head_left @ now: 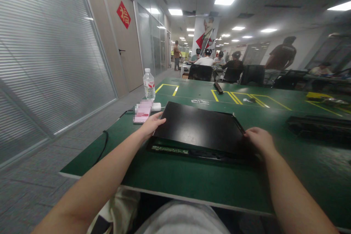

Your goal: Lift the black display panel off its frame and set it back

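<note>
A glossy black flat panel (pixel 200 126), like a display screen, lies in front of me at a slight tilt, its near edge raised. At its left edge my left hand (pixel 152 125) is closed, thumb on top and the other fingers partly hidden. My right hand (pixel 260 139) pinches the right edge, where a thin dark rim shows. Beneath the near edge sits a dark frame or housing (pixel 214 155) on the table. A strip of green circuit board (pixel 170 149) is exposed at its left part.
On the green table (pixel 192 186) a phone (pixel 142 112), a white charger (pixel 156 107) and a water bottle (pixel 149 85) stand left of the panel. A dark bar-shaped object (pixel 218 87) lies beyond it. Dark parts (pixel 320 128) are at the right. People sit farther back.
</note>
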A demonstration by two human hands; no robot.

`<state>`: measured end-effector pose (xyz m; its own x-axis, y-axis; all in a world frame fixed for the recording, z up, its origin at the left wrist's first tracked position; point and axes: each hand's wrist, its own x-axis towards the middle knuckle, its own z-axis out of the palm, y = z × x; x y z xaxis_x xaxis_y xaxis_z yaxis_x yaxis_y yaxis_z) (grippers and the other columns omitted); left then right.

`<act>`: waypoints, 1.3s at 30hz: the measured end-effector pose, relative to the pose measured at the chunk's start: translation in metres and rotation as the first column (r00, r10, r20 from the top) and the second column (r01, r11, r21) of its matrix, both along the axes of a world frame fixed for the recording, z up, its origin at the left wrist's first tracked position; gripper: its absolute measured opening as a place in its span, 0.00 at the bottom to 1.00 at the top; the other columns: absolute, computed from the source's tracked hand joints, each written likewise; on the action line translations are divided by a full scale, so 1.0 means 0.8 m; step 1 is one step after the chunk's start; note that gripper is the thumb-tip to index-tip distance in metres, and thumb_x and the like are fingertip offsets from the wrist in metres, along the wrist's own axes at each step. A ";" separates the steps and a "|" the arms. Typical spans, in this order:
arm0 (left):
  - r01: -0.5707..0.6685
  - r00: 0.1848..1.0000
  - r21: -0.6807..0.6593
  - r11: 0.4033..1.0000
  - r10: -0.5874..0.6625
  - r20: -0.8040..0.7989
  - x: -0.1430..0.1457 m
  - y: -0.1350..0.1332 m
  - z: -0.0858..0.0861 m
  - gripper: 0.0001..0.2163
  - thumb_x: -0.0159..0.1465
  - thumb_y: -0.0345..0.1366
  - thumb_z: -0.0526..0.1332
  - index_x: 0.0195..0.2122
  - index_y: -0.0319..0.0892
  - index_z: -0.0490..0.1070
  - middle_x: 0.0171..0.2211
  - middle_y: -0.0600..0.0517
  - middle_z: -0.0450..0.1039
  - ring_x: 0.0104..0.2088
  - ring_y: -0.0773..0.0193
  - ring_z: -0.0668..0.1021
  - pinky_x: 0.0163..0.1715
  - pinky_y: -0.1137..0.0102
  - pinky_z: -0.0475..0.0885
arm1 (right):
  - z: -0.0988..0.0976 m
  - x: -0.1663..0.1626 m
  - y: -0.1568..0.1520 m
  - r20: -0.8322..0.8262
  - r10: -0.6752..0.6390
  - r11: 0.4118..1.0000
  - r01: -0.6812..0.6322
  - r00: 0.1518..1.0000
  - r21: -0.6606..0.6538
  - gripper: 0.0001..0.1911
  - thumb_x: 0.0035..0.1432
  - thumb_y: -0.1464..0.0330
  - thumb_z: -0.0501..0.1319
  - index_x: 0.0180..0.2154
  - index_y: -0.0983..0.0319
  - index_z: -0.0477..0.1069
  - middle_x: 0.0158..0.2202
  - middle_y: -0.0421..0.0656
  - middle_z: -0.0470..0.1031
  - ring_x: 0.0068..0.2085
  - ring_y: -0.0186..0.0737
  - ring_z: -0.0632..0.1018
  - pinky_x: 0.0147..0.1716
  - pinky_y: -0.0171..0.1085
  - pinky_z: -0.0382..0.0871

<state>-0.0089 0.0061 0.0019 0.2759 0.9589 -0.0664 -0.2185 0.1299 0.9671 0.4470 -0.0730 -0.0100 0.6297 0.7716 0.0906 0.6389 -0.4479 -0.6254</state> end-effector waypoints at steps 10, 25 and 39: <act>0.004 1.000 -0.018 1.000 -0.004 0.029 -0.003 0.004 -0.002 0.33 0.55 0.26 0.69 0.63 0.37 0.64 0.33 0.46 0.83 0.28 0.60 0.83 0.32 0.68 0.77 | -0.002 0.003 -0.001 0.026 0.008 1.000 -0.008 1.000 0.022 0.10 0.49 0.64 0.60 0.30 0.59 0.78 0.31 0.47 0.81 0.35 0.46 0.78 0.32 0.39 0.67; -0.094 0.996 -0.013 0.995 0.094 -0.003 0.006 -0.002 -0.002 0.25 0.56 0.25 0.69 0.55 0.37 0.69 0.31 0.48 0.83 0.29 0.61 0.83 0.33 0.69 0.78 | 0.000 -0.001 -0.001 0.000 -0.003 0.998 0.003 1.000 0.061 0.10 0.47 0.64 0.60 0.29 0.60 0.78 0.29 0.46 0.80 0.33 0.45 0.78 0.32 0.39 0.67; -0.116 0.992 -0.009 0.993 0.115 -0.042 0.007 -0.003 -0.003 0.23 0.57 0.26 0.69 0.53 0.36 0.70 0.32 0.47 0.83 0.31 0.59 0.84 0.34 0.67 0.78 | -0.001 0.000 -0.002 -0.024 0.013 0.997 -0.011 1.000 0.077 0.10 0.46 0.63 0.59 0.29 0.59 0.78 0.29 0.46 0.81 0.33 0.45 0.78 0.32 0.39 0.67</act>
<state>-0.0035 0.0039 -0.0002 0.1600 0.9833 -0.0864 -0.1924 0.1169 0.9743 0.4468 -0.0745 -0.0108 0.6233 0.7703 0.1345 0.6276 -0.3902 -0.6736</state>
